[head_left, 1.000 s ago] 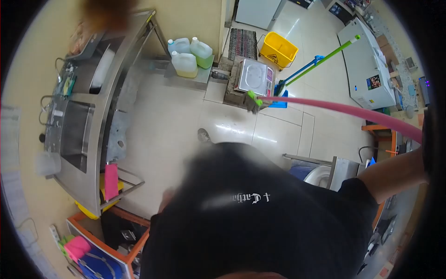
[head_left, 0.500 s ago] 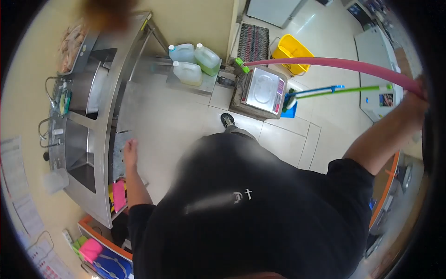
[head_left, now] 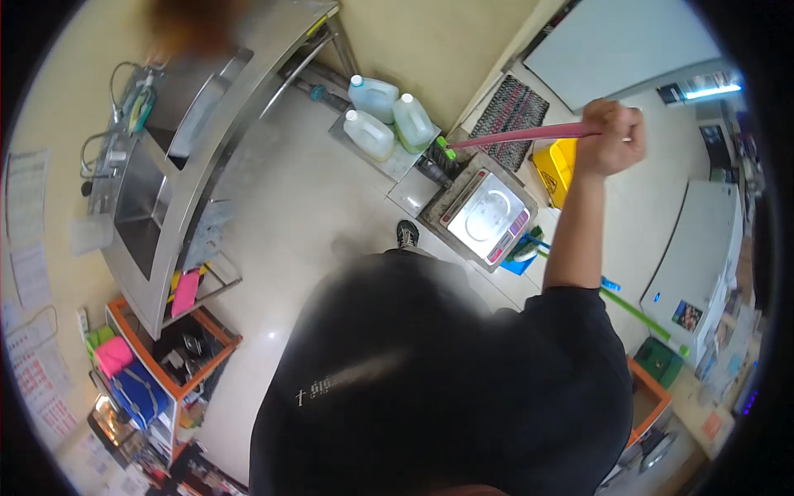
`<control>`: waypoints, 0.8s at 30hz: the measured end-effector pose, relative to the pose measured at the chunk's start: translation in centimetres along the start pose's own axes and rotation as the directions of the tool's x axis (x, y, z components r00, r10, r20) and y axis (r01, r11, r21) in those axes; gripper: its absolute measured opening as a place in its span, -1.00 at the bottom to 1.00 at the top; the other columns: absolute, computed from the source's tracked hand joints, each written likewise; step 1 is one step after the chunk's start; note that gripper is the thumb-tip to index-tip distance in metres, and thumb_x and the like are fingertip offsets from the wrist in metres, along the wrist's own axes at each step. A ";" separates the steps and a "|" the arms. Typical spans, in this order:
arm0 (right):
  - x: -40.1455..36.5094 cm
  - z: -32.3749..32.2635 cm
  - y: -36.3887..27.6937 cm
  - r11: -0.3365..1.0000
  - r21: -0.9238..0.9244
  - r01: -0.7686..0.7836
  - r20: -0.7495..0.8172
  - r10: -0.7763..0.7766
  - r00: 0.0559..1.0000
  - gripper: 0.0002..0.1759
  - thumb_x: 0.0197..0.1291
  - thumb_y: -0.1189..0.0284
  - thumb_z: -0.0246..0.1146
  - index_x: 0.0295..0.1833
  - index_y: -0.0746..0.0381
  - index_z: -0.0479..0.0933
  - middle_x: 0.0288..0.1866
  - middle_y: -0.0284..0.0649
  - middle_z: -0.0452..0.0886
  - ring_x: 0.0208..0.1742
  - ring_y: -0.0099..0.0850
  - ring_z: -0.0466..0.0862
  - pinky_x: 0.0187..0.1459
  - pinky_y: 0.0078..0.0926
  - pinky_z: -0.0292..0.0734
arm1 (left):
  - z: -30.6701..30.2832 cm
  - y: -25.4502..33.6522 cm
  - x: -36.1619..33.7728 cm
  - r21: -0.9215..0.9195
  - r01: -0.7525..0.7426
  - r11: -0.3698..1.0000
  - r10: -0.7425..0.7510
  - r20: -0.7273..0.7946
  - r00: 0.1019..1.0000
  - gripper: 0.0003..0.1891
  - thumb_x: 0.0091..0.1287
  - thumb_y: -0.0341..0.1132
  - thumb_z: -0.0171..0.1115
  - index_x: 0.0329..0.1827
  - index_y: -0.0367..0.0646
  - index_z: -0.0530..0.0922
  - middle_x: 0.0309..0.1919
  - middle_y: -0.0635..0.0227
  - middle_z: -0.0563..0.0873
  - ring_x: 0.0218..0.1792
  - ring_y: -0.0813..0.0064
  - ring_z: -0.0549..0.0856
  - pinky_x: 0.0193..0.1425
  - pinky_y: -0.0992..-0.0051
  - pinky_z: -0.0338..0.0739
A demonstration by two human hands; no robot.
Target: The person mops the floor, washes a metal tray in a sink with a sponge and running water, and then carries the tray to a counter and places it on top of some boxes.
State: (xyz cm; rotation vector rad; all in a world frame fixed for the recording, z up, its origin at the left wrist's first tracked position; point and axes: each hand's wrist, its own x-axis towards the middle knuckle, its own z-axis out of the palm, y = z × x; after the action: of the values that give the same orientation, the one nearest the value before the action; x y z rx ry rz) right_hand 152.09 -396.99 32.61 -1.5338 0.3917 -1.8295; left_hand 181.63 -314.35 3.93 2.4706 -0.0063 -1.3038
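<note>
My right hand (head_left: 612,140) is raised at the upper right, its fingers wrapped round the pink pole of a broom (head_left: 529,135). The pole runs left to a small green head at the floor, beside several plastic jugs and the platform of a digital scale (head_left: 488,217). Two jugs hold pale liquid, a whitish jug (head_left: 369,136) and a bluish jug (head_left: 374,97); a third jug (head_left: 413,126) holds green liquid. My left hand is out of sight, hidden by my body or beyond the view.
A steel sink counter (head_left: 186,190) runs along the left wall. Past the scale are a yellow bucket (head_left: 556,169), a woven mat (head_left: 511,122) and a green pole (head_left: 641,314) with a blue dustpan (head_left: 518,266). A white chest freezer (head_left: 691,256) stands at the right.
My right hand has swung inward from the far right edge, still on the pole. My left hand has left the view. The whole view has turned and shifted.
</note>
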 end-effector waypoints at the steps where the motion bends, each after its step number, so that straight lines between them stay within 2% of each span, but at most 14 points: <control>1: -1.6 0.6 2.3 0.999 -0.040 -0.027 -0.035 0.026 0.999 -0.69 0.34 0.43 0.17 -0.49 0.25 0.38 -0.67 -0.28 0.43 -0.66 -0.51 0.38 -0.57 -0.52 0.31 | 0.5 0.2 -0.7 -0.035 -0.005 0.999 0.004 -0.021 1.000 -0.67 0.42 -0.26 0.07 0.14 -0.22 0.54 -0.08 0.25 0.68 -0.04 0.36 0.65 0.06 0.35 0.55; 3: -6.6 0.1 9.7 0.933 -0.353 0.076 0.122 -0.034 0.992 -0.70 0.30 0.37 0.23 -0.48 0.22 0.41 -0.67 -0.27 0.43 -0.67 -0.48 0.41 -0.55 -0.53 0.34 | 1.4 0.6 -1.4 -0.138 -0.039 0.990 0.029 -0.074 0.997 -0.68 0.42 -0.27 0.07 0.15 -0.21 0.54 -0.08 0.26 0.67 -0.03 0.36 0.65 0.05 0.36 0.55; 5: -11.7 1.7 12.5 0.816 -0.572 -0.080 0.208 0.238 0.949 -0.72 0.27 0.35 0.25 -0.47 0.21 0.44 -0.63 -0.22 0.45 -0.63 -0.45 0.47 -0.52 -0.50 0.36 | 1.6 1.1 -1.2 -0.321 -0.131 0.938 0.089 -0.141 0.986 -0.68 0.41 -0.29 0.06 0.15 -0.20 0.53 -0.07 0.27 0.67 -0.02 0.37 0.65 0.04 0.36 0.56; 7: -10.8 4.4 13.9 0.827 -0.554 -0.097 0.185 0.236 0.954 -0.71 0.27 0.34 0.26 -0.46 0.23 0.43 -0.61 -0.19 0.46 -0.61 -0.40 0.49 -0.50 -0.49 0.37 | 2.0 2.4 -1.2 -0.491 -0.205 0.847 0.114 -0.208 0.971 -0.69 0.41 -0.31 0.06 0.16 -0.19 0.53 -0.06 0.27 0.67 -0.02 0.37 0.65 0.03 0.36 0.56; 9: -9.3 6.6 15.7 0.813 -0.572 -0.111 0.183 0.258 0.949 -0.70 0.29 0.29 0.25 -0.42 0.23 0.45 -0.57 -0.15 0.50 -0.56 -0.28 0.53 -0.46 -0.41 0.41 | 1.0 15.0 -6.4 -0.345 -0.125 0.930 0.013 -0.311 0.950 -0.66 0.40 -0.32 0.11 0.19 -0.23 0.50 -0.03 0.28 0.66 -0.01 0.41 0.63 0.06 0.39 0.53; 11: -5.8 9.6 19.2 0.750 -0.657 -0.079 0.213 0.285 0.935 -0.69 0.32 0.19 0.22 -0.32 0.23 0.48 -0.49 -0.10 0.57 -0.47 -0.14 0.59 -0.37 -0.29 0.47 | 1.3 16.5 -5.0 -0.380 -0.163 0.910 0.048 -0.295 0.954 -0.65 0.39 -0.32 0.13 0.19 -0.27 0.51 0.00 0.27 0.66 -0.02 0.42 0.63 0.08 0.42 0.51; 13: -2.7 13.1 22.5 0.659 -0.751 -0.030 0.254 0.331 0.909 -0.64 0.34 0.10 0.19 -0.20 0.22 0.51 -0.36 -0.05 0.63 -0.34 -0.04 0.64 -0.27 -0.16 0.52 | 1.9 15.5 -4.6 -0.382 -0.219 0.898 0.105 -0.299 0.948 -0.65 0.39 -0.31 0.15 0.17 -0.30 0.52 0.00 0.25 0.67 -0.02 0.42 0.63 0.09 0.43 0.51; 15: 0.4 16.1 25.0 0.518 -0.834 0.189 0.409 0.351 0.843 -0.57 0.36 0.04 0.13 -0.01 0.21 0.48 -0.09 0.02 0.61 -0.08 0.02 0.62 -0.09 -0.02 0.52 | 3.4 12.6 -3.3 -0.341 -0.296 0.892 0.185 -0.321 0.929 -0.64 0.38 -0.30 0.17 0.15 -0.32 0.54 -0.01 0.23 0.67 -0.03 0.43 0.63 0.10 0.44 0.51; 17: 2.4 17.9 28.8 0.412 -0.834 0.367 0.505 0.302 0.809 -0.55 0.35 0.08 0.13 0.13 0.21 0.41 0.08 0.07 0.51 0.03 0.04 0.56 0.02 -0.04 0.51 | 5.3 10.6 -3.6 -0.330 -0.205 0.922 0.089 -0.334 0.938 -0.65 0.37 -0.30 0.20 0.13 -0.33 0.55 -0.06 0.22 0.69 -0.04 0.42 0.64 0.13 0.43 0.51; 19: 2.9 19.6 30.8 0.447 -0.833 0.327 0.509 0.383 0.771 -0.48 0.32 0.26 0.19 0.32 0.20 0.29 0.23 0.10 0.39 0.12 0.08 0.52 0.11 -0.06 0.49 | 7.5 6.8 -4.2 -0.403 -0.203 0.892 0.052 -0.356 0.933 -0.65 0.40 -0.22 0.16 0.11 -0.28 0.57 -0.05 0.24 0.69 -0.05 0.38 0.66 0.06 0.41 0.54; 22: 2.9 22.3 29.1 0.475 -0.865 0.161 0.422 0.515 0.746 -0.27 0.23 0.47 0.25 0.48 0.17 0.12 0.37 0.16 0.23 0.24 0.09 0.45 0.23 -0.08 0.43 | 8.8 8.4 -9.6 -0.541 0.073 0.838 -0.246 -0.255 0.935 -0.66 0.42 -0.18 0.11 0.09 -0.22 0.57 -0.07 0.25 0.70 -0.05 0.34 0.68 -0.01 0.35 0.55; 24: 1.3 22.3 31.3 0.575 -0.773 0.268 0.529 0.350 0.773 -0.17 0.17 0.56 0.27 0.52 0.15 0.05 0.45 0.20 0.09 0.37 0.10 0.32 0.33 -0.12 0.36 | 14.3 -2.7 -7.6 -0.701 -0.061 0.711 -0.170 -0.255 0.952 -0.65 0.41 -0.13 0.11 0.10 -0.17 0.55 -0.11 0.29 0.70 -0.05 0.37 0.69 -0.15 0.32 0.56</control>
State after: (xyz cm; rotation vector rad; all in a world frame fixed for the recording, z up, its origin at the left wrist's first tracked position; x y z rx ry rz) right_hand 183.19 -415.37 19.31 -2.6338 1.0315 -0.9054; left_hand 165.31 -314.83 1.77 1.9543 0.5498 -0.7156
